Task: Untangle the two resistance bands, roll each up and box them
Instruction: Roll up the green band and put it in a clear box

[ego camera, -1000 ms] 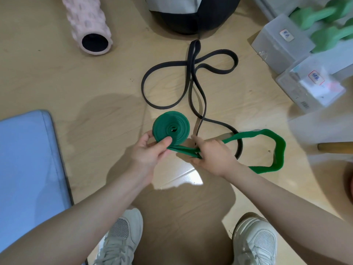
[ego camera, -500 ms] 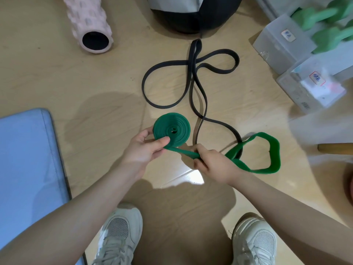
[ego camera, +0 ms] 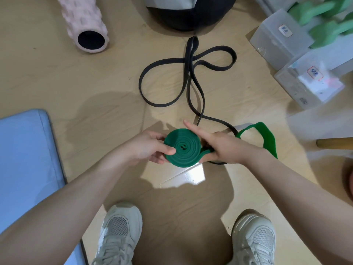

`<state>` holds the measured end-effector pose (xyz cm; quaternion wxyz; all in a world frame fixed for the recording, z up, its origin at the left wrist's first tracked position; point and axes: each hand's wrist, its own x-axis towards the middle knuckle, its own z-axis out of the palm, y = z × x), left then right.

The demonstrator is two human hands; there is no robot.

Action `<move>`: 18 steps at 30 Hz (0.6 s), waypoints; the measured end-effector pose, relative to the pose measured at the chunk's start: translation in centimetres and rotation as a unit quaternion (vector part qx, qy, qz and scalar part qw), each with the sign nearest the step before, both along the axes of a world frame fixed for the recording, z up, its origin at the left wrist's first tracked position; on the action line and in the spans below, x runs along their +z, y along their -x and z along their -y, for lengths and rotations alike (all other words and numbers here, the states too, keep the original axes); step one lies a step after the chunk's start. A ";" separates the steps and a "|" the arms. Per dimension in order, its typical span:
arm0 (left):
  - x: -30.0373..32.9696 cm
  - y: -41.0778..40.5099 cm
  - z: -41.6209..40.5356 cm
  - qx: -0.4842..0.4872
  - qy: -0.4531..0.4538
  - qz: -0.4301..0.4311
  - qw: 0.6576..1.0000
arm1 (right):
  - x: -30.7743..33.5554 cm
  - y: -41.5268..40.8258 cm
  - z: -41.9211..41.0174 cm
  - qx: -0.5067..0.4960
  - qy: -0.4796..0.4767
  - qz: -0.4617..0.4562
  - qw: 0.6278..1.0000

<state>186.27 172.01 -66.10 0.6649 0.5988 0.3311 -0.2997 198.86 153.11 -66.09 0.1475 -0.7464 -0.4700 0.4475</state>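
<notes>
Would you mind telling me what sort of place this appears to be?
Probably a home workout corner: a pink foam roller, a blue exercise mat and green dumbbells surround the wooden floor.

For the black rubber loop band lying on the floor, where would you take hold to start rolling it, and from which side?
Probably the narrow folded end of the black rubber loop band, farthest from the person, reached from above. There its strands run close together, while elsewhere they spread into wide loops. Its near end passes under the right hand and the green band's loose tail.

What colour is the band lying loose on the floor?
Black; the loose band shows clearly in the head view.
</notes>
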 end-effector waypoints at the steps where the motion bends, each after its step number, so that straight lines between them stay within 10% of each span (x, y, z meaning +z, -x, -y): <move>1: 0.2 0.0 -0.3 -0.030 0.008 -0.011 0.999 | -0.1 0.4 -0.1 0.007 0.002 -0.024 1.000; 7: 0.4 0.2 -0.6 -0.083 -0.076 0.068 0.991 | -0.9 1.8 -0.1 -0.089 -0.055 -0.112 0.988; 12: 0.0 0.2 2.1 0.252 -0.004 0.084 0.964 | -0.4 2.1 -0.4 -0.234 -0.137 -0.116 0.955; 18: -0.5 1.1 6.7 0.403 0.124 0.020 0.907 | -0.6 4.1 -1.2 -0.300 -0.171 -0.124 0.930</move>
